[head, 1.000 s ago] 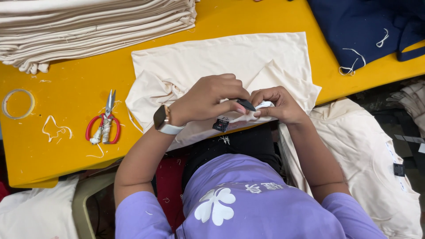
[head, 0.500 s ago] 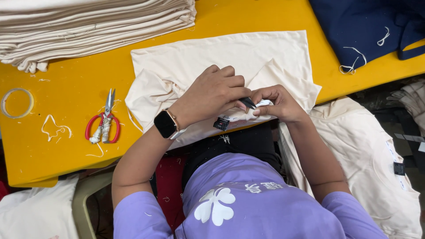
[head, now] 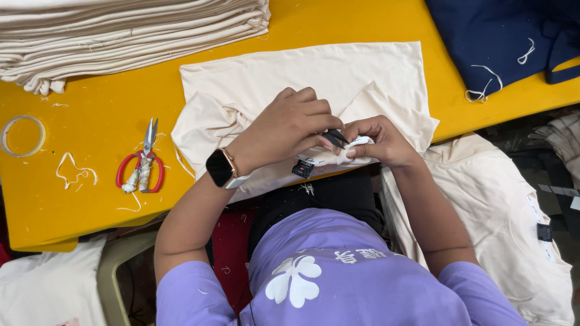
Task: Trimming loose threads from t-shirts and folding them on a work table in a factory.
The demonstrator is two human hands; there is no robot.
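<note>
Left hand (head: 290, 130) perhaps nearer garment (head: 302, 78) edge

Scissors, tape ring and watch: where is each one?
Scissors (head: 140, 171), head view, on the wrapped red handles.
Tape ring (head: 7, 130), head view, on its left rim.
Watch (head: 219, 168), head view, on the black face.

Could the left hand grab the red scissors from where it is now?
Probably yes: the red scissors lie on bare yellow table beside the left hand, nothing between, though that hand holds a small dark tool.
</note>
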